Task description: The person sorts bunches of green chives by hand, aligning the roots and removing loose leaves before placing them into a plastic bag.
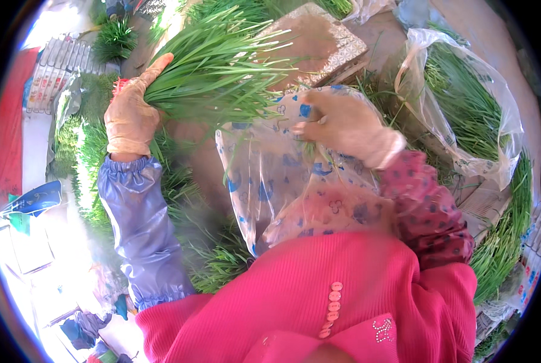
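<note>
My left hand (131, 118), in a pale orange glove, is closed around the stem end of a bunch of garlic chives (222, 72). The long green leaves fan out to the right, above my lap. Something red (119, 88) shows beside the thumb side of that hand. Over a clear plastic apron with blue prints (261, 181), my right hand (349, 127), also gloved, is smeared by motion. A few green bits (310, 150) lie below its fingertips; whether it grips them I cannot make out.
At the right stands a clear plastic bag (509, 133) full of green leaves. A dirt-covered board (310, 42) lies ahead. More loose chives (219, 266) lie left of my lap, and another heap (503, 242) lies at the right. Stacked printed bundles (62, 66) are at the far left.
</note>
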Demonstrator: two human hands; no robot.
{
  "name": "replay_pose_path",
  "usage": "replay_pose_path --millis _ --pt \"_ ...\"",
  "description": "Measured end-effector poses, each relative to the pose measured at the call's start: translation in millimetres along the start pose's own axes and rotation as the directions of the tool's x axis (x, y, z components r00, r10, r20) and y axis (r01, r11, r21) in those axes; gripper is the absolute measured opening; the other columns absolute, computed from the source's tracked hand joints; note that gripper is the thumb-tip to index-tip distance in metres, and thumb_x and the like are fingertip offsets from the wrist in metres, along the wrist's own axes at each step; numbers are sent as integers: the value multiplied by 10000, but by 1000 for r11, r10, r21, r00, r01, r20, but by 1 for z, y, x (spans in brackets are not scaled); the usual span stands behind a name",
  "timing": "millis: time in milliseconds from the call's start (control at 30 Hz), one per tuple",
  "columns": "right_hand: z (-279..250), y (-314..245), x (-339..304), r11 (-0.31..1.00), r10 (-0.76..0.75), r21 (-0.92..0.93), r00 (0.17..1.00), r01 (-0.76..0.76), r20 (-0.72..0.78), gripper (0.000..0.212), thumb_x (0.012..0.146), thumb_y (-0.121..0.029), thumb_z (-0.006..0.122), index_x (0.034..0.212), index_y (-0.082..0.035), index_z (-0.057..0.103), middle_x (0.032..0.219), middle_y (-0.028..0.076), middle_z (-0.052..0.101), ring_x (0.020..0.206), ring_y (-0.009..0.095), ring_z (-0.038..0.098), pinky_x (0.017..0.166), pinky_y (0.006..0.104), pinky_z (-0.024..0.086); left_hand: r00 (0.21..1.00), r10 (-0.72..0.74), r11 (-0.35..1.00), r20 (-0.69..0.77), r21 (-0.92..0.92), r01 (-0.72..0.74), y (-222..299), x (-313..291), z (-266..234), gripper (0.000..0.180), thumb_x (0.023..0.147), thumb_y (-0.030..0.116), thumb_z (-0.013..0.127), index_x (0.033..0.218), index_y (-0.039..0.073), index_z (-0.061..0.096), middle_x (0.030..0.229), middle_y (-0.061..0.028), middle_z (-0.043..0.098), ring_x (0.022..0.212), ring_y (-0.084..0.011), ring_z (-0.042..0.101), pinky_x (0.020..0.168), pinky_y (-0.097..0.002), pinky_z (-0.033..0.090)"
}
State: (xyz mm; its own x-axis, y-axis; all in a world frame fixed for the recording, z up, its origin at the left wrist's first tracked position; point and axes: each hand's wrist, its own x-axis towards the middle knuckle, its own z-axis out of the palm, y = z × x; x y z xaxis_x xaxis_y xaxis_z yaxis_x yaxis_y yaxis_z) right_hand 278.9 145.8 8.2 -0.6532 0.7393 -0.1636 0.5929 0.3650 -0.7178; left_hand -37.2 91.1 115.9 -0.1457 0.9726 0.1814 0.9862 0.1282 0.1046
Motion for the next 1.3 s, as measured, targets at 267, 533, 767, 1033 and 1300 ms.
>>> replay_pose_path --millis 267,533,767,1033,1300 --pt "38 -21 50 956 -51 268 967 119 -250 301 862 -374 632 1071 -172 709 910 189 686 891 371 655 815 444 514 992 123 979 -29 -163 -126 19 2 -7 681 701 42 731 1304 329 598 1191 -26 672 1061 -218 650 906 -296 513" --pt "51 96 54 828 -248 -552 946 96 -208 181 839 -155 566 891 -22 676 826 122 691 791 325 682 714 445 537 998 56 994 32 97 -59 2 11 -24 611 769 96 689 1310 358 581 1173 -106 665 1000 -282 662 851 -351 524" --pt "6 131 12 832 17 -552 997 -59 -81 213 804 -198 595 920 -53 697 853 178 681 876 368 653 783 446 516 991 124 985 59 110 -130 -5 38 -47 540 809 214 711 1326 300 581 1127 -160 684 1007 -289 675 861 -339 515" --pt "34 -26 20 971 -229 66 808 231 542 311 782 -191 579 1060 -114 697 1045 170 679 1001 356 636 884 443 490 993 93 995 78 -50 -90 -13 50 -63 580 772 138 736 1329 212 591 1139 -139 690 1027 -216 667 893 -287 501" --pt "142 -22 117 850 -523 21 839 526 151 306 853 -184 553 1127 -62 614 1111 179 650 998 355 634 849 455 500 968 189 954 -167 -202 -221 34 42 -79 548 761 -23 630 1270 178 631 1164 -122 682 1073 -225 659 915 -293 500"
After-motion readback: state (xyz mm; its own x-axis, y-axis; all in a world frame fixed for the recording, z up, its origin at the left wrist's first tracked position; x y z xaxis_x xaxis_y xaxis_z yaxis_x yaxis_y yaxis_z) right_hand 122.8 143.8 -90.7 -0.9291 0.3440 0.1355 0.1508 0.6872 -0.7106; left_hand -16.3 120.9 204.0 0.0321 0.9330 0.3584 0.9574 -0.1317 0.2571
